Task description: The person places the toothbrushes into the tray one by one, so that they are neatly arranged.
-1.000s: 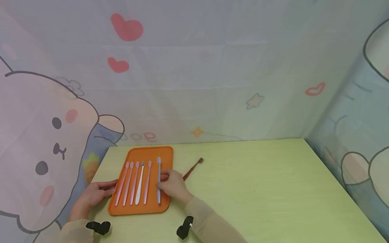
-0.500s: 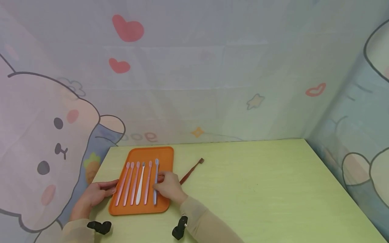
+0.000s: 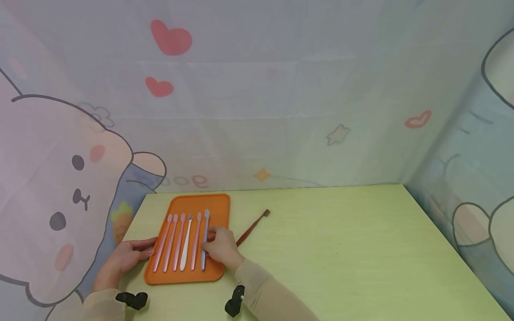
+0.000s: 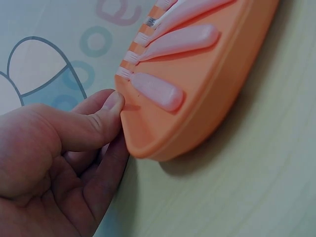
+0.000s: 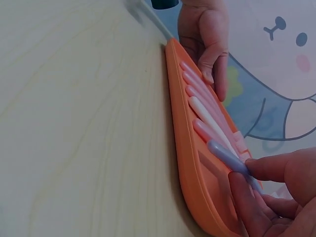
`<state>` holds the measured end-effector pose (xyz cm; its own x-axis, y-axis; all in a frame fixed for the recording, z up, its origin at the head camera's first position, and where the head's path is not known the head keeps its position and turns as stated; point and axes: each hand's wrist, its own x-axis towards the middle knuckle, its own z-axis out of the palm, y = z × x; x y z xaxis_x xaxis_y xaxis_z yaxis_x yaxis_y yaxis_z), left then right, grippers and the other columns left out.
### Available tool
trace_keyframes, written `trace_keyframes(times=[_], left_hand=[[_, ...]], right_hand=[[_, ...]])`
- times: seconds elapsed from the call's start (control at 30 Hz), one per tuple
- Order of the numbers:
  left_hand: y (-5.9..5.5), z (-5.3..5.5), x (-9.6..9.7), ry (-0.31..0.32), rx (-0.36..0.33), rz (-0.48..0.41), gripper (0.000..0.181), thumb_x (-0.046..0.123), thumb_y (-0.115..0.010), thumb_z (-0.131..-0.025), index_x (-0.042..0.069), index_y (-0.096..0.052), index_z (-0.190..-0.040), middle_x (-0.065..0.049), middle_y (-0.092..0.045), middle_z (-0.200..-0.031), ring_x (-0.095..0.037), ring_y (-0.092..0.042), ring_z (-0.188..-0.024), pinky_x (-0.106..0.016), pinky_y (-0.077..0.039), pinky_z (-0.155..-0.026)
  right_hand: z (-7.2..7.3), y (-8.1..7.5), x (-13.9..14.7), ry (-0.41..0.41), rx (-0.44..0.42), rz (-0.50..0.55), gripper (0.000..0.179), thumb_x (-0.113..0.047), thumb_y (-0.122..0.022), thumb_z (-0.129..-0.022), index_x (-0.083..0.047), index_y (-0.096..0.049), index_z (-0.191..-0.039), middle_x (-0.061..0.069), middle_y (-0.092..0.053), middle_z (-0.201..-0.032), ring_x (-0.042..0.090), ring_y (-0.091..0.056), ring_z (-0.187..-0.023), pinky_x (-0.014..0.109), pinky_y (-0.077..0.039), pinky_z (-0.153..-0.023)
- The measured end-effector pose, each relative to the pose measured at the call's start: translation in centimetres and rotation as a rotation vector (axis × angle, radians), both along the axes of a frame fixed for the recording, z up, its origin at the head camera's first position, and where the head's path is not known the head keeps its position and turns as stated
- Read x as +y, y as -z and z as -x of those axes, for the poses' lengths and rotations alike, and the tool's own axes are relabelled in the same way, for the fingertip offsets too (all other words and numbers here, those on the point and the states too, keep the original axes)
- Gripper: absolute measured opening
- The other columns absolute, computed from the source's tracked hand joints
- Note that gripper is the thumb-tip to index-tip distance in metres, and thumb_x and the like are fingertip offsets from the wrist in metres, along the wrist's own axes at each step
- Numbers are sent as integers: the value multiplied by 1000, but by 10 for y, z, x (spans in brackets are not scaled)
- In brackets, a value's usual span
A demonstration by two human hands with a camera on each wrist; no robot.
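An orange tray [image 3: 213, 203] holds a row of several pink toothbrushes [image 3: 176, 245], a white toothbrush [image 3: 185, 249] and a blue toothbrush [image 3: 204, 258]. My right hand [image 3: 224, 247] pinches the blue toothbrush by its handle between thumb and fingers, at the right end of the row. In the right wrist view its handle [image 5: 227, 154] lies close beside the last pink one. My left hand [image 3: 127, 255] grips the tray's left edge; in the left wrist view the thumb [image 4: 111, 106] is at the rim, with the other fingers partly hidden behind it.
A brown toothbrush [image 3: 254, 226] lies slantwise on the pale green table [image 3: 341, 258], right of the tray, its lower end hidden behind the right hand. A printed cloth [image 3: 273, 98] with hearts and a cartoon animal hangs behind and along both sides.
My right hand has moved left with the blue toothbrush, bringing it nearer the last pink one in the row. The left hand stays at the tray's edge.
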<state>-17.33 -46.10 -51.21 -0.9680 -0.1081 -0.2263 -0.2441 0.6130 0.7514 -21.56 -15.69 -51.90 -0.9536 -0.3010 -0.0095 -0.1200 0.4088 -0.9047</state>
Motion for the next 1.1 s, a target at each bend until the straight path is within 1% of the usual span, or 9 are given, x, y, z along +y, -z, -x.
trace_keyframes(times=[0.23, 0.37, 0.47, 0.57, 0.7, 0.87, 1.0, 1.1], left_hand=[[0, 0, 1, 0, -1, -9, 50, 16, -73, -103, -5, -59, -147, -27, -62, -145, -50, -48, -142, -64, -39, -116], [-1, 0, 3, 3, 2, -4, 50, 15, -73, -103, -6, -59, -146, -28, -61, -145, -51, -48, -141, -64, -39, -115], [-2, -1, 3, 6, 4, 1, 50, 16, -72, -104, -6, -58, -147, -28, -61, -145, -52, -47, -141, -65, -38, -115], [-2, -1, 3, -3, -1, 2, 50, 16, -72, -104, -5, -58, -147, -28, -60, -146, -52, -47, -142, -65, -38, -115], [-4, -2, 3, -5, -10, 0, 51, 19, -73, -104, -4, -58, -147, -28, -60, -146, -53, -45, -143, -66, -38, -115], [-3, -2, 3, 4, -15, -3, 53, 21, -74, -104, -4, -58, -148, -28, -60, -146, -53, -44, -143, -66, -39, -115], [-1, 0, 1, 2, -6, -1, 52, 20, -73, -104, -4, -58, -147, -28, -61, -145, -52, -46, -143, -65, -39, -115], [0, 1, 0, -2, -8, 4, 52, 20, -74, -103, -3, -59, -147, -27, -61, -145, -51, -46, -143, -65, -39, -115]], right_hand=[[-2, 0, -1, 4, -16, -2, 44, -10, -85, -92, 2, -70, -131, -1, -70, -99, 8, -64, -85, 26, -60, -77], [-1, 0, -3, 6, -23, -6, 40, -9, -84, -93, 2, -71, -128, -1, -69, -99, 8, -65, -84, 27, -60, -76], [0, 1, -5, 12, -7, -32, 36, -9, -84, -92, 2, -72, -123, -2, -68, -95, 8, -63, -82, 26, -59, -75], [0, 1, -7, 21, 12, -60, 30, -9, -85, -91, 1, -73, -117, -4, -67, -92, 7, -60, -79, 25, -57, -72], [-2, 1, -9, 28, 48, -96, 26, -11, -84, -92, 1, -73, -112, -4, -64, -88, 6, -56, -77, 24, -53, -70], [-5, -2, -9, 20, 72, -132, 30, -17, -86, -92, 0, -74, -113, -6, -59, -82, 7, -52, -73, 24, -49, -66], [-7, -6, -4, 20, 64, -129, 34, -17, -85, -92, 1, -74, -118, -5, -62, -86, 8, -55, -77, 25, -52, -70], [-7, -8, 0, 19, 74, -128, 36, -15, -85, -92, 3, -74, -121, -4, -64, -88, 8, -56, -78, 26, -54, -72]])
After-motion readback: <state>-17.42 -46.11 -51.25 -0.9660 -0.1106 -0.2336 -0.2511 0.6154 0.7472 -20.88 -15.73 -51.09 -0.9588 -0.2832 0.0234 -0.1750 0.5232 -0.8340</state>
